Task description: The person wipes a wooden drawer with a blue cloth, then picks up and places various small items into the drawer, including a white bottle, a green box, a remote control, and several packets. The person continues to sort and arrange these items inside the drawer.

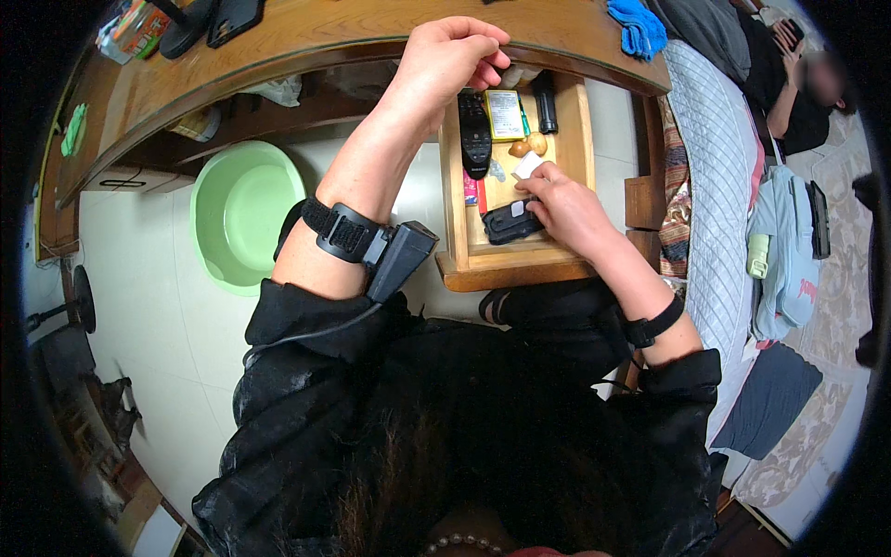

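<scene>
An open wooden drawer juts out below the desk. My right hand is over its front part and pinches a small white flat piece, perhaps paper or plastic. Under those fingers lies a black object with a white patch, its right end hidden. My left hand is raised by the desk edge, its fingers loosely curled and nothing visible in them. Further back in the drawer are a black Samsung remote control, a yellow-and-white box, a black flashlight and two brownish rounded objects.
A light green plastic basin stands on the floor left of the drawer. On the desk are a phone and a blue cloth. At right, a bed borders the work area; a person lies beyond a light blue bag.
</scene>
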